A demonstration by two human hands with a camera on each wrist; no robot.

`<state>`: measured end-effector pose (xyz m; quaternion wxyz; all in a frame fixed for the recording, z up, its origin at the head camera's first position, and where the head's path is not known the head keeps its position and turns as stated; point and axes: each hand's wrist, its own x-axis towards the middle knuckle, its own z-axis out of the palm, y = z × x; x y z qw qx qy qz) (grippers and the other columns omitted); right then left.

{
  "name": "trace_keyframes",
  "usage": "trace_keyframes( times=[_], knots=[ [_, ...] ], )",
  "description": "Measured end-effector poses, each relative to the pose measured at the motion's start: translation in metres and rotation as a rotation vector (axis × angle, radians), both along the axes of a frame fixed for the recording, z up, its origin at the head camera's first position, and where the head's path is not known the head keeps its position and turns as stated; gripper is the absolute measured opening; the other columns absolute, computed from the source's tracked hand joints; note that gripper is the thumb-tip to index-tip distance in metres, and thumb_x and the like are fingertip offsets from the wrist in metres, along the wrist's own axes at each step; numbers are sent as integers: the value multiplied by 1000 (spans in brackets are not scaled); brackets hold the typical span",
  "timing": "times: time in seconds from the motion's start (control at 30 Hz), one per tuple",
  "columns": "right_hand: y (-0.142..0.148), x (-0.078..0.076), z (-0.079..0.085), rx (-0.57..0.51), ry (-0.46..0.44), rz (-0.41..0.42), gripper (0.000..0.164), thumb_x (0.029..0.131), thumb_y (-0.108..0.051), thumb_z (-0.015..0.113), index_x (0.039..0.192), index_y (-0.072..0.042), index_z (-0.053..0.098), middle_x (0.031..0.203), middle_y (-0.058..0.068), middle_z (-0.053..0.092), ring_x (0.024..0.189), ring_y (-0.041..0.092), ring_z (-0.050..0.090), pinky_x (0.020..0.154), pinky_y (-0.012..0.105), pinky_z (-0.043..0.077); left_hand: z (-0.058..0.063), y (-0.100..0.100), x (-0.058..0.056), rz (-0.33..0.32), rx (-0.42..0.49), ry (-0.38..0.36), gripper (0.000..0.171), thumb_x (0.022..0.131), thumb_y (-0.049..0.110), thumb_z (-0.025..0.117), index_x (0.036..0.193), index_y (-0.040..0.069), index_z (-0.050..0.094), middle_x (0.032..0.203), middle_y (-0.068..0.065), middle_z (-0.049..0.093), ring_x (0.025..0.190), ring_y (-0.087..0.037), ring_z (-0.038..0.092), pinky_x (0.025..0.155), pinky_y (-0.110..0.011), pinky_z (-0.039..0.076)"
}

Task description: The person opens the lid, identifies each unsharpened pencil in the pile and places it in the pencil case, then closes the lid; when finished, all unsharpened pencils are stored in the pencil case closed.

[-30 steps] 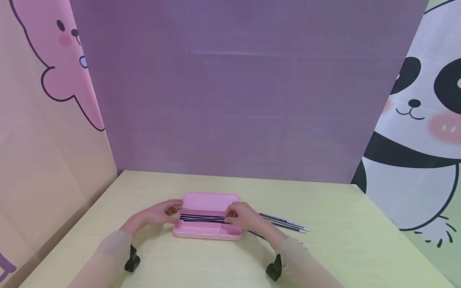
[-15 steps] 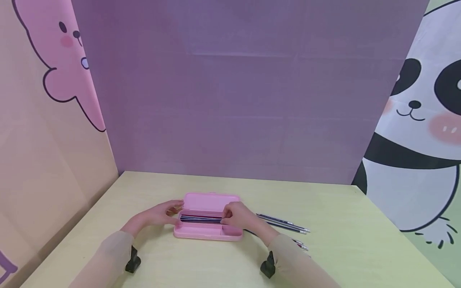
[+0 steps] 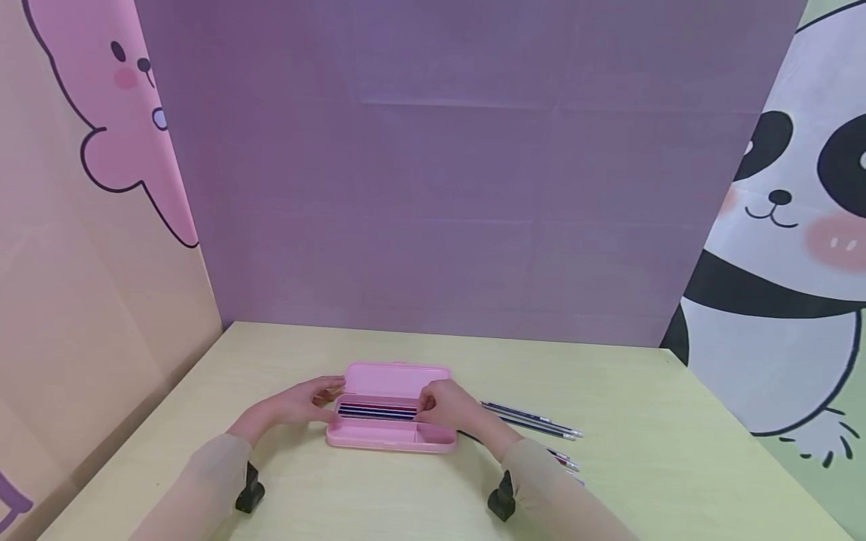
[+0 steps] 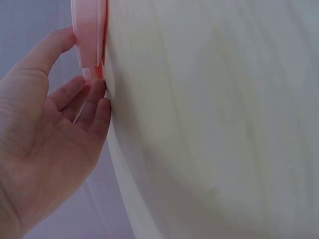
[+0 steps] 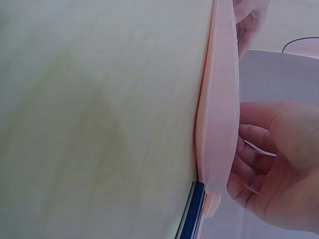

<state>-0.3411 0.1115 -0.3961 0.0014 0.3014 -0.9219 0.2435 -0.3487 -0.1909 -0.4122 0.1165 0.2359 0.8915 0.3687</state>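
A pink pencil case [image 3: 368, 436] lies open on the table, its lid [image 3: 395, 379] folded back on the far side. Several dark striped pencils [image 3: 375, 412] lie side by side in its long compartment. My left hand [image 3: 301, 400] holds the case's left end, thumb on the near part and fingers at the lid; the left wrist view shows this hand [image 4: 60, 109] against the pink end wall. My right hand [image 3: 449, 409] bends down into the right part of the case, at the pencils' ends. In the right wrist view the case wall hides its fingertips; I cannot tell whether they pinch a pencil.
More pencils [image 3: 534, 421] with white ends lie on the table [image 3: 325, 500] right of the case, partly behind my right forearm. A purple panel [image 3: 440, 188] stands behind the table. Printed walls rise at both sides, a panda [image 3: 778, 225] on the right one.
My right hand has moved slightly left and down at the case. The pencils under it, askew before, now lie straight and parallel in the compartment. My left hand has stayed put.
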Motion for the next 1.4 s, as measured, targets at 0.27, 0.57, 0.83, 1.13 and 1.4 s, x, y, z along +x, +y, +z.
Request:
trace_keyframes(
  times=[0.27, 0.57, 0.83, 1.13, 1.4],
  knots=[
    [6, -1, 1, -12, -21, -28, 7, 80, -11, 73, 77, -10, 67, 71, -3, 60, 68, 9, 50, 64, 21, 47, -1, 1, 0, 4, 4, 0, 80, 82, 30, 71, 145, 1, 30, 143, -20, 40, 123, -37, 45, 105, -51, 37],
    [17, 0, 6, -25, 6, -46, 5, 83, -12, 70, 83, -7, 68, 77, -1, 62, 72, 10, 52, 63, 21, 48, 1, 2, 3, 14, 4, -2, 81, 82, 30, 72, 144, 1, 31, 143, -20, 40, 123, -37, 45, 105, -51, 38],
    [30, 4, 12, -42, 21, -75, 6, 84, -16, 70, 86, -10, 68, 76, -3, 60, 70, 10, 52, 61, 20, 46, 2, 2, 3, 14, -7, 4, 80, 82, 30, 72, 144, 2, 31, 143, -20, 40, 122, -36, 46, 104, -51, 38],
    [49, 10, 17, -81, 87, -91, 14, 83, -14, 70, 92, -4, 68, 79, 0, 63, 72, 11, 53, 62, 19, 46, 3, 3, 4, 28, -15, 7, 80, 82, 31, 72, 144, 3, 32, 143, -20, 40, 121, -36, 46, 104, -51, 39],
    [68, 12, 13, -164, 94, -77, 17, 86, -17, 67, 99, -5, 68, 86, -1, 67, 79, 11, 59, 70, 21, 51, 2, 2, 4, 41, -20, -4, 80, 81, 32, 73, 145, 5, 32, 143, -18, 40, 121, -35, 46, 103, -51, 39]
  ],
)
